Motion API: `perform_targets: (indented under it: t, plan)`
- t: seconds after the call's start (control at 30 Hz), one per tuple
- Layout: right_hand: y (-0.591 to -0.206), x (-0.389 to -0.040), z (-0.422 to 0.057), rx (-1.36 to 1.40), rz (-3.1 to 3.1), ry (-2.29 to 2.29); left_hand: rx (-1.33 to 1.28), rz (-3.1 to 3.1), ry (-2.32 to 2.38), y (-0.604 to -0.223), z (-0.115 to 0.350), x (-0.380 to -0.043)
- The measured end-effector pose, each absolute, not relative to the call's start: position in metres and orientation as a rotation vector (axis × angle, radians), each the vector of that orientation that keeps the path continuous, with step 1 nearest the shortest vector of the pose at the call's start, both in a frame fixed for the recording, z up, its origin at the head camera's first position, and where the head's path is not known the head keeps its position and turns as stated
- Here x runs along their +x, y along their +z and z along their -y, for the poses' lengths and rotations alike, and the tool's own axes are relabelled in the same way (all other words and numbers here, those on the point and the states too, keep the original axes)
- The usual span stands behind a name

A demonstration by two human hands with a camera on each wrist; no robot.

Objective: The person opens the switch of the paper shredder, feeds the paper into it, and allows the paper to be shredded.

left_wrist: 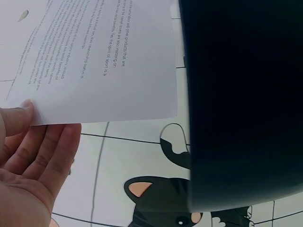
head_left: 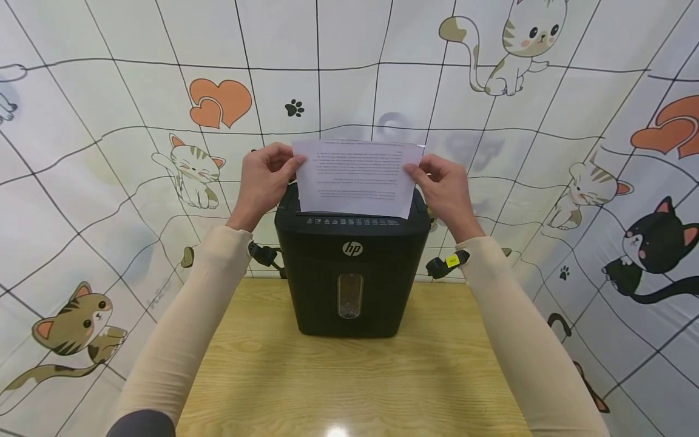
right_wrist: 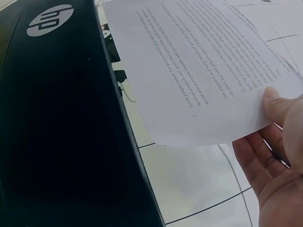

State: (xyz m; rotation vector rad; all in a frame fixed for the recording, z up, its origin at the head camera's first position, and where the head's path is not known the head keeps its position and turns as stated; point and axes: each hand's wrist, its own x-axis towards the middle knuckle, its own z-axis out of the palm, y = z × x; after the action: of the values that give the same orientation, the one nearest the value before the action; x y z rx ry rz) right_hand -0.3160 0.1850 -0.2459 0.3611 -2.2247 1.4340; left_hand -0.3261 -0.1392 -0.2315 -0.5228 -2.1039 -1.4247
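Note:
A printed sheet of paper (head_left: 355, 182) is held upright above a black HP paper shredder (head_left: 322, 273). My left hand (head_left: 269, 179) pinches the sheet's left edge between thumb and fingers. At the opposite edge, my right hand (head_left: 445, 188) pinches it the same way. In the left wrist view the thumb of my left hand (left_wrist: 33, 161) presses on the face of the paper (left_wrist: 147, 90), with the fingers behind. The right wrist view has my right hand (right_wrist: 279, 161) on the sheet (right_wrist: 165, 118), its lower edge apart from the shredder's side. In the head view that edge overlaps the shredder's top; contact cannot be told.
The shredder stands on a wood-grain table (head_left: 349, 382), close to a backdrop (head_left: 349, 91) printed with cats and a grid. A small window (head_left: 350, 295) in its front shows bits inside. Dark wrist devices hang at both sleeves, one with a yellow label (head_left: 452, 261).

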Motion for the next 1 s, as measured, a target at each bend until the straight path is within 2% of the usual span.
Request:
perform_targets:
  t: [0.63, 1.0]
  plan:
    - [-0.261, -0.337, -0.184, 0.353, 2.245, 1.458, -0.493, 2.168, -1.37, -0.243, 0.142, -0.337]
    - [-0.26, -0.337, -0.183, 0.33, 2.28, 1.409, -0.5, 2.165, -1.388, -0.249, 0.142, -0.337]
